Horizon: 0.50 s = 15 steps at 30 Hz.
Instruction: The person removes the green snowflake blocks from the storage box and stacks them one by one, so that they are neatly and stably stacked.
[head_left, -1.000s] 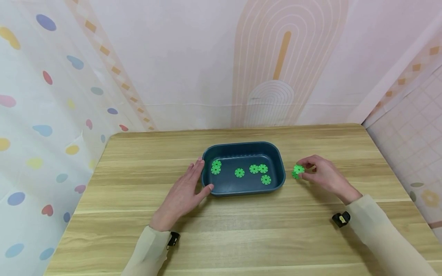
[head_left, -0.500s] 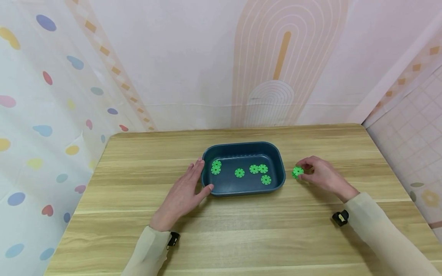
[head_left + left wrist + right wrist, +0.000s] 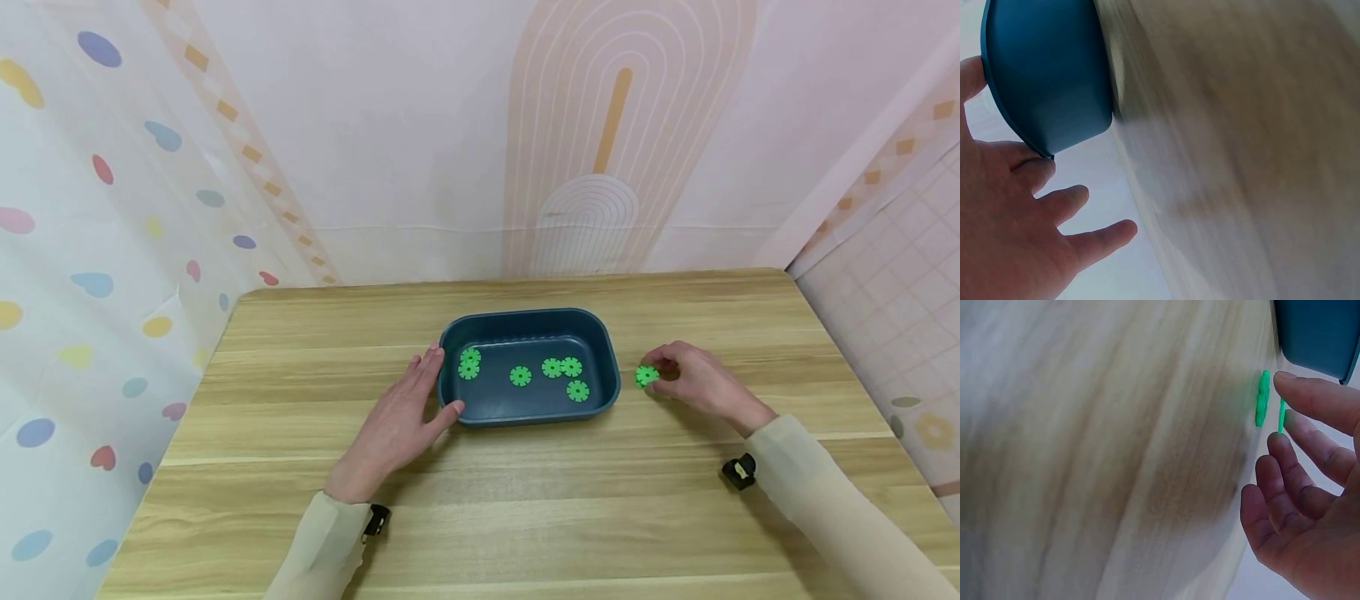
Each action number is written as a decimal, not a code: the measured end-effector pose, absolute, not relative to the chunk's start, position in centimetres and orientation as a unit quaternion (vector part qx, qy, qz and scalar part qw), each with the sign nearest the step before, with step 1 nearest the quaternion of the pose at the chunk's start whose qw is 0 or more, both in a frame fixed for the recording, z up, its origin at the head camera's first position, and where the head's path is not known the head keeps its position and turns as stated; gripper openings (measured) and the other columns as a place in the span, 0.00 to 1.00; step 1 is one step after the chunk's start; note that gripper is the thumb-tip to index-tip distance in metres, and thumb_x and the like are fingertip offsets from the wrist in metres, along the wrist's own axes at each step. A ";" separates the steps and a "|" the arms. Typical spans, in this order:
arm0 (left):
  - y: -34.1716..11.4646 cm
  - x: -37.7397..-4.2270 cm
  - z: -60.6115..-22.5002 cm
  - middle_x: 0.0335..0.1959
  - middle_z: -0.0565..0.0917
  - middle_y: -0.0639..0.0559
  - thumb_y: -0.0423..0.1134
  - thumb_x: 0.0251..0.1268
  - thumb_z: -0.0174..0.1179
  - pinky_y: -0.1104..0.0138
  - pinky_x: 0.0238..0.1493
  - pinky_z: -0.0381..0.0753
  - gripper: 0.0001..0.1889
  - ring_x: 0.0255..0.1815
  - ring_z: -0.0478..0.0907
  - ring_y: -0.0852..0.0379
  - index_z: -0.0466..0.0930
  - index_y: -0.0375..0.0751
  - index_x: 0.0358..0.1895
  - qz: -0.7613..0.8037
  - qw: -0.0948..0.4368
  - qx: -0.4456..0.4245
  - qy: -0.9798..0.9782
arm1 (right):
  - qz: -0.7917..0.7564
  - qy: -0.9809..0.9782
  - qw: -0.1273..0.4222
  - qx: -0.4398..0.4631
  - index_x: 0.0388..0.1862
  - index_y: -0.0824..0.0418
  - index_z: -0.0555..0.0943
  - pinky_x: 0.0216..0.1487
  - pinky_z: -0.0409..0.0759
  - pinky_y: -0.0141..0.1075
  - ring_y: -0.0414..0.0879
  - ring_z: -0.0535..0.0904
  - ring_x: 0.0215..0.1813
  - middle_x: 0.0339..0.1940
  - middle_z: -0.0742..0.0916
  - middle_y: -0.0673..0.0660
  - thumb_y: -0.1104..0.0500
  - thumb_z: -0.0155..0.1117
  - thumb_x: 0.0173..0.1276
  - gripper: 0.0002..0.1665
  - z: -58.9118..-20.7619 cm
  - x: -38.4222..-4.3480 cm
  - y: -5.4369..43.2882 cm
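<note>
A dark blue rectangular tray (image 3: 491, 400) stands on the table with several green notched discs (image 3: 520, 376) inside, some overlapping. My left hand (image 3: 393, 417) rests at its left end, fingers extended, fingertips and thumb at the rim (image 3: 997, 106). Right of the tray, my right hand (image 3: 701, 383) pinches a green notched disc (image 3: 646, 376) between thumb and fingers. In the right wrist view that held disc (image 3: 1282, 416) appears edge-on, close above another green piece (image 3: 1262, 399) lying on the table. From the head view, this lower piece is hidden beneath the held disc.
The wood-grain table (image 3: 525, 517) extends around the tray, its back edge near a patterned curtain (image 3: 420, 167). A black wrist device (image 3: 740, 472) sits at the right sleeve, and another black device (image 3: 377, 520) at the left sleeve.
My right hand has shifted slightly left and down with the pinched disc, which now covers the green piece below it. The left hand and tray have stayed put.
</note>
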State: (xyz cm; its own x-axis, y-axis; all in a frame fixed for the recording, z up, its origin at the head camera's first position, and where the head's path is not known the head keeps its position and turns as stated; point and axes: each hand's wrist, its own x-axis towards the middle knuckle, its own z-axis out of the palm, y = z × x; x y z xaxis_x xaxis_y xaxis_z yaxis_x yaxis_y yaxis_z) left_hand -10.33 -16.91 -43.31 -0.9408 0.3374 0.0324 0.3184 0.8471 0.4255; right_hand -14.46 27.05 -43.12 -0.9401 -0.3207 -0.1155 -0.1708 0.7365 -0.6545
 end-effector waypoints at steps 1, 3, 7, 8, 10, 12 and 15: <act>-16.9 -10.3 -43.3 0.84 0.53 0.44 0.64 0.76 0.53 0.43 0.77 0.61 0.46 0.83 0.51 0.40 0.49 0.38 0.84 0.218 0.022 0.171 0.961 | -0.338 0.925 0.112 -0.133 0.54 0.68 0.83 0.53 0.80 0.50 0.54 0.79 0.49 0.49 0.85 0.61 0.65 0.73 0.67 0.18 -43.1 -14.5 27.0; -16.9 -10.3 -43.3 0.84 0.53 0.44 0.64 0.76 0.53 0.43 0.77 0.61 0.46 0.84 0.51 0.40 0.49 0.38 0.84 0.218 0.023 0.170 0.961 | -0.339 0.924 0.114 -0.134 0.54 0.68 0.83 0.53 0.80 0.50 0.54 0.79 0.48 0.48 0.85 0.61 0.65 0.73 0.67 0.17 -43.2 -14.6 27.0; -16.9 -10.3 -43.4 0.84 0.53 0.44 0.64 0.76 0.52 0.43 0.77 0.60 0.46 0.84 0.50 0.41 0.49 0.39 0.84 0.217 0.024 0.169 0.961 | -0.335 0.925 0.116 -0.138 0.53 0.68 0.84 0.52 0.80 0.48 0.53 0.79 0.47 0.47 0.85 0.60 0.66 0.73 0.67 0.16 -43.3 -14.7 27.0; -16.9 -10.3 -43.4 0.84 0.53 0.44 0.65 0.76 0.52 0.43 0.77 0.60 0.46 0.84 0.50 0.41 0.49 0.39 0.84 0.217 0.025 0.168 0.961 | -0.334 0.925 0.117 -0.139 0.52 0.67 0.84 0.51 0.80 0.48 0.52 0.79 0.47 0.47 0.85 0.60 0.66 0.73 0.66 0.16 -43.3 -14.7 27.0; -16.9 -10.3 -43.4 0.84 0.53 0.44 0.65 0.76 0.52 0.43 0.77 0.61 0.46 0.84 0.50 0.41 0.49 0.39 0.84 0.217 0.024 0.168 0.961 | -0.331 0.926 0.116 -0.143 0.52 0.67 0.84 0.51 0.80 0.47 0.52 0.79 0.46 0.46 0.85 0.59 0.66 0.73 0.66 0.16 -43.3 -14.7 27.0; -16.9 -10.3 -43.4 0.85 0.53 0.45 0.65 0.76 0.52 0.43 0.77 0.61 0.46 0.84 0.50 0.41 0.49 0.39 0.84 0.217 0.024 0.168 0.961 | -0.331 0.925 0.115 -0.148 0.52 0.67 0.84 0.50 0.79 0.46 0.51 0.78 0.46 0.46 0.85 0.59 0.66 0.73 0.66 0.16 -43.3 -14.7 27.0; -16.9 -10.3 -43.4 0.85 0.52 0.46 0.65 0.76 0.52 0.42 0.76 0.61 0.46 0.84 0.50 0.41 0.49 0.39 0.84 0.217 0.024 0.168 0.961 | -0.329 0.925 0.114 -0.153 0.52 0.67 0.84 0.49 0.79 0.46 0.51 0.78 0.45 0.45 0.85 0.59 0.67 0.73 0.66 0.15 -43.3 -14.7 27.1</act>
State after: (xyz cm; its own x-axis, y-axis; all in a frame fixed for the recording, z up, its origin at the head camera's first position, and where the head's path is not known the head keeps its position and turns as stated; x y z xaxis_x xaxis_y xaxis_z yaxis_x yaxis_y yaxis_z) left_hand -10.33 -16.90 -43.36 -0.9424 0.3336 0.0260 0.3123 0.8491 0.4259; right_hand -14.74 27.06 -43.32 -0.9268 -0.3589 -0.1104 -0.2083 0.7360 -0.6441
